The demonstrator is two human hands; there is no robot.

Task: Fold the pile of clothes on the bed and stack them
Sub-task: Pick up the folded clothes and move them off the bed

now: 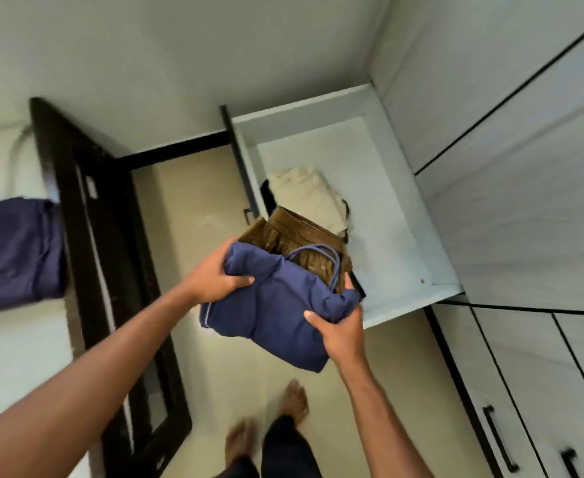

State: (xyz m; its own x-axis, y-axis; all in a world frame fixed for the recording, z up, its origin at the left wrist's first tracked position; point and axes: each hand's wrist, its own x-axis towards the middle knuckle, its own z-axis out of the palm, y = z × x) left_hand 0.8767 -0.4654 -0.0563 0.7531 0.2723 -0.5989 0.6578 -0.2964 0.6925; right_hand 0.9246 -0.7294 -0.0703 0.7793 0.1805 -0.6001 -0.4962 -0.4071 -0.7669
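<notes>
A bedroom with pale walls and a beige tiled floor (187, 201): a grey-white wardrobe (525, 167) with black trim and black bar handles (499, 439) fills the right side, and one drawer (404, 305) stands pulled out from it. In the drawer lies a folded cream cloth (308, 198) with something dark partly hidden beneath it. A person stands barefoot (295, 398) before the drawer, holding a small stack of folded clothes in both hands at the drawer's front edge. The stack is a folded navy garment (277, 305) with pale piping and a looped drawstring, lying on a brown garment (294, 236) whose far end reaches over the drawer's opening. The left hand (221, 270) grips the stack's left side, its fingers (227, 248) curled round the navy cloth and the thumb pressed on top. The right hand (339, 331) grips the near right corner, thumb on top and fingers wrapped underneath. At left, a bed (8, 357) with a dark wooden frame carries another blue garment (11, 253), spread loosely on the white sheet, well apart from the stack. The edges are blurred.
</notes>
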